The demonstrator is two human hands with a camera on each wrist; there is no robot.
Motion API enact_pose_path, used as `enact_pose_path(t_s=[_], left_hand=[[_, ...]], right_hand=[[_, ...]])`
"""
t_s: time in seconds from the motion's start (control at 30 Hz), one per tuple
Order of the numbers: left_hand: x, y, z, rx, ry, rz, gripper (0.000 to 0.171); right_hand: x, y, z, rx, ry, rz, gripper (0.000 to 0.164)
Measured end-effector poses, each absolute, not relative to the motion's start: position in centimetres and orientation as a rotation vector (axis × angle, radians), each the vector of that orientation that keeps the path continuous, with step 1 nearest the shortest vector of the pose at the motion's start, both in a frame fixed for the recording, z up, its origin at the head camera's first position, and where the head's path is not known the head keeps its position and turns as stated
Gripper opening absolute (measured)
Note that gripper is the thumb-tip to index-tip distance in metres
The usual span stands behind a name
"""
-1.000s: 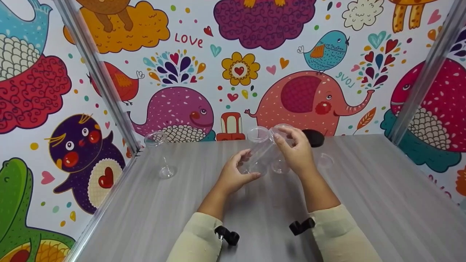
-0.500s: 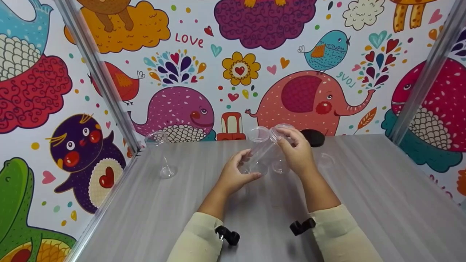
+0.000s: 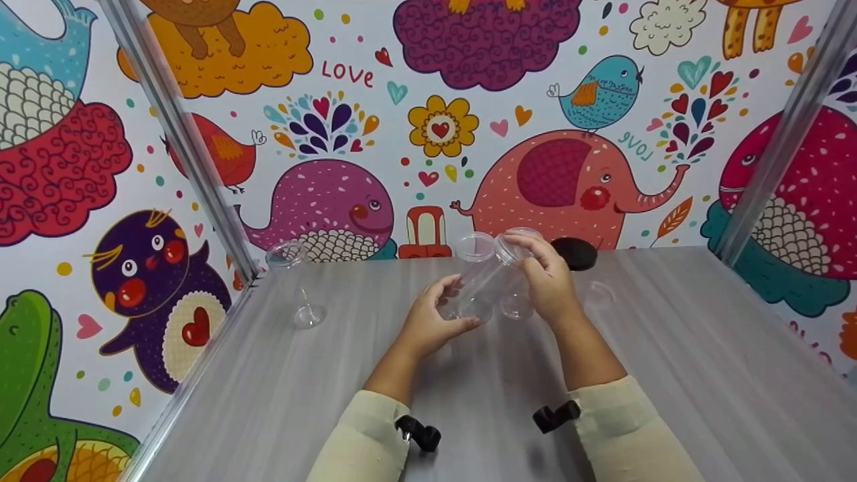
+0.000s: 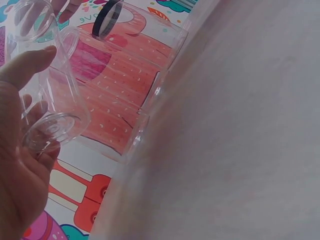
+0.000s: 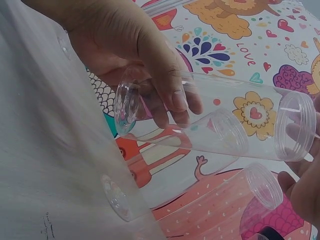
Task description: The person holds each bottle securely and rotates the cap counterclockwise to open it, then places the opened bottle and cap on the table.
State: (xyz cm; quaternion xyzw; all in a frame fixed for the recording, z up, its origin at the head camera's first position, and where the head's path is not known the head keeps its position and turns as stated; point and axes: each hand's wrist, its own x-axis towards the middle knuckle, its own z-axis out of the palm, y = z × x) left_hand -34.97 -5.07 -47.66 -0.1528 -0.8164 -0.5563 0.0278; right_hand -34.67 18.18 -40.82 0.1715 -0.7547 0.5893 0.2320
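A clear plastic jar (image 3: 477, 284) is held tilted above the table, its mouth up and to the right. My left hand (image 3: 428, 325) grips it near the base, thumb on one side and fingers on the other. At the upper end, my right hand (image 3: 552, 278) curls its fingers about the ribbed rim. The right wrist view shows the jar (image 5: 225, 102) with its ringed mouth beside the right hand (image 5: 306, 187). Fingers hide part of the mouth; whether a clear lid sits on it, I cannot tell.
Behind the hands stand two clear jars, one with its rim (image 3: 475, 246) visible, the other showing its base (image 3: 515, 306). Right of them is a jar with a black lid (image 3: 576, 254). Another clear jar (image 3: 308, 316) stands at the left. A patterned wall (image 3: 428, 67) backs the grey table (image 3: 268, 402).
The right hand's fingers and thumb have shifted slightly to the right round the rim. The left hand and the jar have stayed in place.
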Motion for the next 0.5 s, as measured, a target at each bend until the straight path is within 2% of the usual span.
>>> enact_pose_path(t_s=[0.17,0.5], left_hand=[[-34.95,-5.12,-47.68,-0.474,-2.519,-1.699,0.090],[-34.86,-5.07,-47.54,-0.453,-2.539,-1.696,0.092]], right_hand=[[-34.71,18.13,-40.79,0.429,-2.091,1.566,0.034],[-34.71,18.12,-40.43,0.248,-2.243,1.416,0.050]])
